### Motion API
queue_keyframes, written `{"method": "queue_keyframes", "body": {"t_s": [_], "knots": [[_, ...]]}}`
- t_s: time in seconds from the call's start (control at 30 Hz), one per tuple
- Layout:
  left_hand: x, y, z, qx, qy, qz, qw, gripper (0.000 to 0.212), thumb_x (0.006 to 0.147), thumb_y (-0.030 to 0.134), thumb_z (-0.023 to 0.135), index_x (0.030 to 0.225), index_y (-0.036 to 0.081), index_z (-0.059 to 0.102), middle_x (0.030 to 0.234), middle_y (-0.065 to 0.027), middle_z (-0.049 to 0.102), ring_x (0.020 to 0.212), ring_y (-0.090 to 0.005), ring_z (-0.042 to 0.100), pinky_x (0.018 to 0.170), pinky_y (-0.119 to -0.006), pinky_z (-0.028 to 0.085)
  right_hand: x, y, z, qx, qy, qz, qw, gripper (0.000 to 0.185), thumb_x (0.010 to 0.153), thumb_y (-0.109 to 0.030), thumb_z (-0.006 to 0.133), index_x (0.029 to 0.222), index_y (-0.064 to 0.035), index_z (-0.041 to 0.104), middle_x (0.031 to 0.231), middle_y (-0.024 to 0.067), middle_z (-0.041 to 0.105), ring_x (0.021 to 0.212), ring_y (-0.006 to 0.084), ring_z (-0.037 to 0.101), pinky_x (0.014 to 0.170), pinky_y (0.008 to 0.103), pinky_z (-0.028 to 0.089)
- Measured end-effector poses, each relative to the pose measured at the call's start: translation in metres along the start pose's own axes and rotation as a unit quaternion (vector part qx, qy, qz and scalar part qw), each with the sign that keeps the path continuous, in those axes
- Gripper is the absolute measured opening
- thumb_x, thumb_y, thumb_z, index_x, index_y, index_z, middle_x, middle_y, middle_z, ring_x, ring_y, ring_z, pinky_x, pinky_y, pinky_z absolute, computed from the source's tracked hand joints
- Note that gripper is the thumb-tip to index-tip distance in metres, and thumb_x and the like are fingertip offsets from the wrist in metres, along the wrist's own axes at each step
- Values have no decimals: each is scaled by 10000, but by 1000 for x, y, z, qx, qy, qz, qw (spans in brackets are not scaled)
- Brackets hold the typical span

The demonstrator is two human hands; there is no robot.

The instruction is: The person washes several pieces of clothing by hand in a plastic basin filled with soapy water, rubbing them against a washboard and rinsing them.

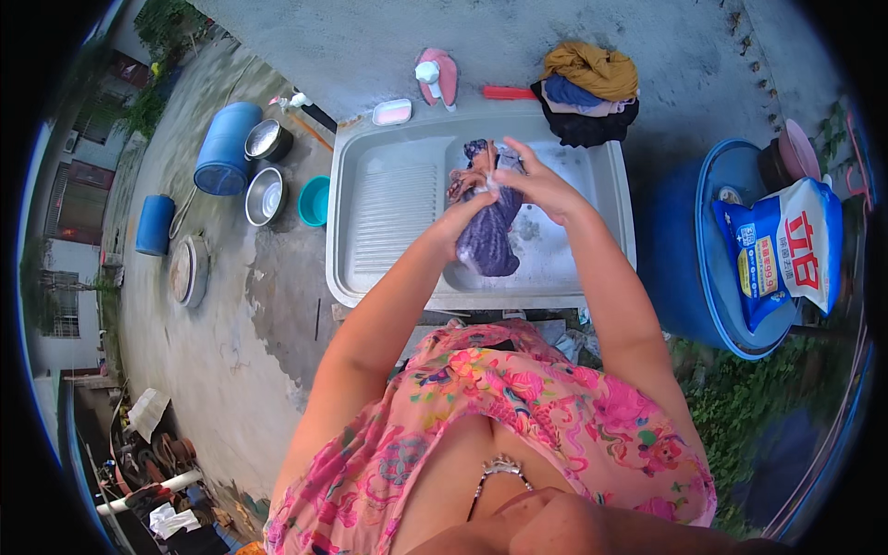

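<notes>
A wet, bunched purple garment [489, 239] with a patterned upper part is held up over the basin of a grey laundry sink [596, 291]. My left hand [468, 218] grips its left side, with the thumb lying across the front. From the right, my right hand [540, 182] has its thumb and fingers about the garment's upper edge. White suds cling to the cloth between the two thumbs. Sudsy water [548, 250] covers the basin floor beneath. Left of the basin, the sink has a ribbed washboard [395, 222].
Folded clothes [590, 83] hang over the sink's back right corner. A soap dish [392, 112], a white-capped bottle [428, 72] and a red handle [510, 92] lie along the back. A detergent bag [784, 250] rests on a blue barrel [707, 277] at right. A teal basin [314, 201] stands at left.
</notes>
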State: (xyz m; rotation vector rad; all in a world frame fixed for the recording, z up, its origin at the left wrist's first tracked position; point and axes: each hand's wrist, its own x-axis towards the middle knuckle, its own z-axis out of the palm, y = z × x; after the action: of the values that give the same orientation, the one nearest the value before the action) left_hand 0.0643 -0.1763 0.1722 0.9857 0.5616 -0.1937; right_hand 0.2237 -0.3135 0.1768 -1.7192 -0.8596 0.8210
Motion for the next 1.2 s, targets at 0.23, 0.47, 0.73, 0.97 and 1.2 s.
{"method": "queue_keyframes", "body": {"t_s": [0.23, 0.47, 0.73, 0.97, 1.2], "knots": [[-20, 5, 48, -434, -272, 37, 858, 698, 938, 536, 590, 1451, 68, 515, 1283, -264, 631, 979, -349, 721, 870, -529, 579, -13, 75, 29, 621, 5, -20, 784, 983, 888, -603, 743, 1647, -287, 203, 1630, 132, 373, 1374, 313, 528, 1009, 602, 508], [-52, -23, 74, -409, -282, 4, 868, 967, 904, 780, 557, 1542, 67, 415, 1398, -281, 578, 1018, -339, 698, 841, -532, 586, -11, 3, 19, 720, -129, -78, 678, 415, 960, -322, 695, 1239, -19, 645, 1135, 106, 725, 1014, 247, 717, 893, 398, 581], [-16, -24, 40, 298, 79, 145, 940, 845, 877, 576, 747, 1376, -56, 491, 1169, -221, 705, 1002, -334, 719, 889, -428, 557, 25, 2, -6, 44, -50, -99, 993, 137, 896, -184, 683, 906, -50, 655, 733, 37, 659, 732, 154, 689, 686, 335, 542], [18, -54, 16, 588, 199, 50, 783, 936, 810, 637, 770, 1328, -84, 474, 1129, -300, 704, 1079, -460, 687, 955, -467, 522, 25, -2, 40, -280, 30, 69, 957, 417, 960, -384, 449, 1183, -172, 730, 1065, 204, 737, 1012, 455, 685, 888, 531, 550], [-9, -37, 4, 103, 46, 49, 992, 536, 918, 379, 782, 1296, 50, 592, 1098, -85, 713, 930, -185, 708, 860, -372, 570, 35, 3, 50, -112, 41, -102, 988, 648, 868, -432, 755, 1326, -2, 595, 1294, 264, 643, 1221, 408, 629, 1068, 450, 479]]}}
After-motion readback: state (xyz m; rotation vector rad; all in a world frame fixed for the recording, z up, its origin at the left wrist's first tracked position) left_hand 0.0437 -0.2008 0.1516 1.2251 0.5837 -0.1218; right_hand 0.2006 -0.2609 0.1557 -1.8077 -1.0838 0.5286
